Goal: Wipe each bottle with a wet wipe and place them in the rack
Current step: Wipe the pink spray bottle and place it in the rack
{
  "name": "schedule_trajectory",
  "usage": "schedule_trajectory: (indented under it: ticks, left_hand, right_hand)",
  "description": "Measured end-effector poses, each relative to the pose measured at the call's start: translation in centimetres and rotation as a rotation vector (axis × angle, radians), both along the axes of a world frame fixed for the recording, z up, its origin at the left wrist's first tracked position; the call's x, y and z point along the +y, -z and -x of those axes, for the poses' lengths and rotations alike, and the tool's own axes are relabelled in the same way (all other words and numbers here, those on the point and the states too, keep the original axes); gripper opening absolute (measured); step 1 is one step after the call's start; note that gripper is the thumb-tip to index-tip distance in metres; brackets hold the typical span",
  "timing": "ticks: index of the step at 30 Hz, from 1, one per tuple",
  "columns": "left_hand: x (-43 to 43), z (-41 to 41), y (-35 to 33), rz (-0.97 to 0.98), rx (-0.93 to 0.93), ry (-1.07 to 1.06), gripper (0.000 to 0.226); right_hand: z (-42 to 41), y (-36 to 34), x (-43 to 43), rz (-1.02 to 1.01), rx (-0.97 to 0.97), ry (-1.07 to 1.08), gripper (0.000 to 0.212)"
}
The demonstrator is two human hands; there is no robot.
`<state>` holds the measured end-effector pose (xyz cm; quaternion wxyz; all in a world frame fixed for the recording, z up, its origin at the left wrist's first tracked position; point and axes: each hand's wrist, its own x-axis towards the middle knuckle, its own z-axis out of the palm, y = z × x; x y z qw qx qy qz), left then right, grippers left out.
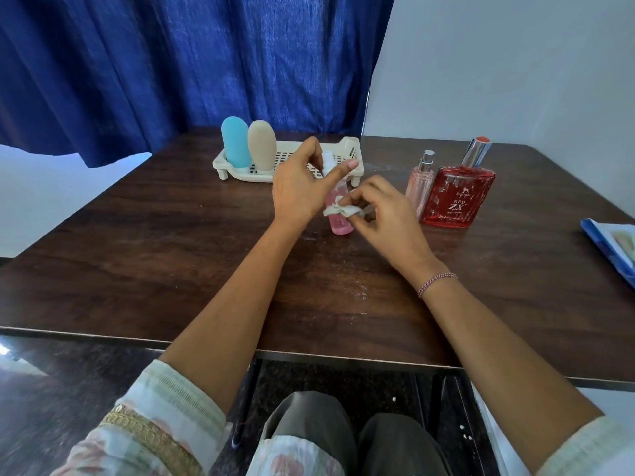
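A small pink spray bottle (pixel 338 218) with a white top stands on the dark wooden table (pixel 171 255). My left hand (pixel 299 187) pinches its upper part. My right hand (pixel 381 214) pinches a crumpled wet wipe (pixel 342 210) against the bottle's side. Behind them sits the cream rack (pixel 295 156), holding a blue bottle (pixel 235 142) and a beige bottle (pixel 262 144) upright at its left end. To the right stand a slim pink perfume bottle (pixel 420 187) and a red flat perfume bottle (pixel 458 197).
A blue packet (pixel 613 245) lies at the table's right edge. A blue curtain (pixel 192 63) hangs behind the table and a pale wall stands to the right. The table's front edge runs just above my knees.
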<state>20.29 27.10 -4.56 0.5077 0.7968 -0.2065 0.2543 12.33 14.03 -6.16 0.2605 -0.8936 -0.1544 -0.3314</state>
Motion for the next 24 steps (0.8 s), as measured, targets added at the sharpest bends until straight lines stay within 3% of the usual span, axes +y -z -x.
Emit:
schedule_trajectory:
  ticks: [10,12,17,24]
  left_hand:
    - [0.4,-0.3,0.0,0.068,0.09,-0.044,0.045]
    - [0.4,-0.4,-0.1,0.066,0.111,-0.046,0.044]
    - [0.0,-0.3,-0.2,0.047,0.134,0.014,0.037]
    - [-0.2,-0.1,-0.2,0.059,0.127,0.104,0.029]
  right_hand:
    - [-0.3,0.5,-1.0,0.084,0.265,-0.072,0.018]
    - [-0.3,0.3,-1.1,0.018,0.244,-0.079,0.019]
    - [0.1,-0.8,-1.1,-0.363,0.058,-0.021,0.019]
    - [0.0,-0.5,-0.9,-0.282,0.001,-0.037,0.022]
